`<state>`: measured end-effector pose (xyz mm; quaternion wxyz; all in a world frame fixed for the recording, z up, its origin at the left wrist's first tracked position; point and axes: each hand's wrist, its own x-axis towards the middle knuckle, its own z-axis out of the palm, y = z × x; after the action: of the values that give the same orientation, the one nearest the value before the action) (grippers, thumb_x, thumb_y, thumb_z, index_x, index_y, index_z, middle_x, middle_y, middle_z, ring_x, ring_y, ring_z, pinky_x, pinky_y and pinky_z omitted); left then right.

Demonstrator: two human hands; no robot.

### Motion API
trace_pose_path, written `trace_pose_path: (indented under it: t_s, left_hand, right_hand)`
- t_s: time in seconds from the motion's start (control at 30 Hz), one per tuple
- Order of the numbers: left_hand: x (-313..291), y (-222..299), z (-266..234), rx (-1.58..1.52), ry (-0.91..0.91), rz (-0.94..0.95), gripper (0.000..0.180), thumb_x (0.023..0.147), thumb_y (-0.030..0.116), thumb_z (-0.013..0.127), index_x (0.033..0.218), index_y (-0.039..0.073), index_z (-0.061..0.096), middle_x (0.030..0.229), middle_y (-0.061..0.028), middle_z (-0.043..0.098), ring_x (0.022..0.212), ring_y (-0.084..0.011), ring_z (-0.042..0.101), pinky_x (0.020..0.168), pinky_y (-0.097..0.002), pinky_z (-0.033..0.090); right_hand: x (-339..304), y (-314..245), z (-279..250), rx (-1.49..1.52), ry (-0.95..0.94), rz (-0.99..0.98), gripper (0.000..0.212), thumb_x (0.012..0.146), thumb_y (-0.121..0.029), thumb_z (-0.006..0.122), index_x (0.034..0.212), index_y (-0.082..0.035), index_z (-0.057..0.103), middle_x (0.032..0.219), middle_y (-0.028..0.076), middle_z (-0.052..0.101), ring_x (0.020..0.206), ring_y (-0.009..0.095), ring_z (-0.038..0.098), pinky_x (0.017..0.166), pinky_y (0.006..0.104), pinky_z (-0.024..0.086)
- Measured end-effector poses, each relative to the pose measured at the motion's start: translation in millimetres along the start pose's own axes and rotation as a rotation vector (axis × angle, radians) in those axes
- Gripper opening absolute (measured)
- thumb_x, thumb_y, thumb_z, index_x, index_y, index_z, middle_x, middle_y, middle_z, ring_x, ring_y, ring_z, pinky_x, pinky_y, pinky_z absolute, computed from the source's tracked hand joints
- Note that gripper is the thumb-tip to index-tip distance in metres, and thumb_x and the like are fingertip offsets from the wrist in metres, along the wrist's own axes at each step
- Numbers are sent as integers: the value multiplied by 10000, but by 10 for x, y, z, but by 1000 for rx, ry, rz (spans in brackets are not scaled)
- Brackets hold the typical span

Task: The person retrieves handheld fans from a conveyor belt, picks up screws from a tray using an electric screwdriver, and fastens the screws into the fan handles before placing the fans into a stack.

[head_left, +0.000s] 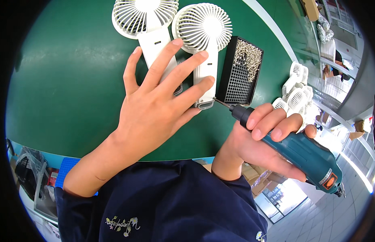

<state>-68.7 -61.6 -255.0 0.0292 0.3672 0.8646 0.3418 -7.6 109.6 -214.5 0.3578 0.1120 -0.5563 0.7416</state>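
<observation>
Two white handheld fans lie side by side on a green work table (66, 88). My left hand (155, 92) rests with fingers spread, its fingertips on the handle of the right fan (203, 30); the left fan (145, 18) lies partly under the fingers. A teal electric screwdriver (304, 151) is wrapped in my right hand (264, 141). Its thin bit points left and its tip is at the lower end of the right fan's handle, beside a small grey loop. Whether the tip sits in a screw is too small to tell.
Just right of the fans stands a black perforated tray (236, 90) with many small silvery screws (248, 56) heaped at its far end. Farther right, a pile of white fans (296, 92) lies near the table's edge. At the lower left is a blue mat-like piece (65, 171).
</observation>
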Motion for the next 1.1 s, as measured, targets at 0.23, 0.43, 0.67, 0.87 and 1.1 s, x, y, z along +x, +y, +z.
trace_pose_path:
  t_s: [0.23, 0.43, 0.67, 0.87, 1.1]
  left_hand:
    - [3, 18, -8, -8, -8, 0, 535, 637, 264, 800, 1152, 229, 659, 1407, -1, 482, 1358, -306, 360, 1098, -540, 171]
    - [-30, -110, -89, -76, 409, -189, 587, 711, 186, 808, 1214, 30, 548, 1106, -90, 524, 993, -273, 505, 898, -405, 375]
    - [320, -118, -175, -163, 241, -545, 632, 766, 181, 755, 1209, -8, 346, 847, -103, 621, 711, -285, 602, 667, -388, 446]
    - [205, 154, -106, -1276, 373, -756, 405, 947, 107, 577, 1245, 12, 320, 1025, -140, 614, 766, -152, 618, 634, -264, 502]
    - [28, 259, -237, -1566, 425, -370, 362, 1020, 202, 422, 1300, -9, 335, 1107, -145, 524, 1143, -302, 534, 1060, -480, 378]
  right_hand:
    - [-3, -40, -20, 11, 12, -9, 858, 828, -785, 414, 1312, -76, 393, 793, 108, 522, 507, 232, 504, 483, 377, 442]
    - [-120, -255, -19, -141, 148, 234, 804, 867, -723, 444, 1276, -30, 414, 808, 150, 586, 421, 160, 481, 381, 279, 399]
    - [-327, -162, 332, -471, 211, 916, 540, 791, 32, 712, 1260, 37, 445, 1044, 159, 667, 575, 17, 509, 527, 155, 400]
    - [-482, 88, 489, -415, 20, 929, 474, 798, -51, 747, 1223, -22, 538, 979, 20, 638, 932, 97, 594, 823, 271, 491]
    - [-465, -10, 467, -397, 148, 751, 563, 842, -101, 722, 1337, -14, 469, 1092, 34, 600, 958, 79, 548, 853, 261, 469]
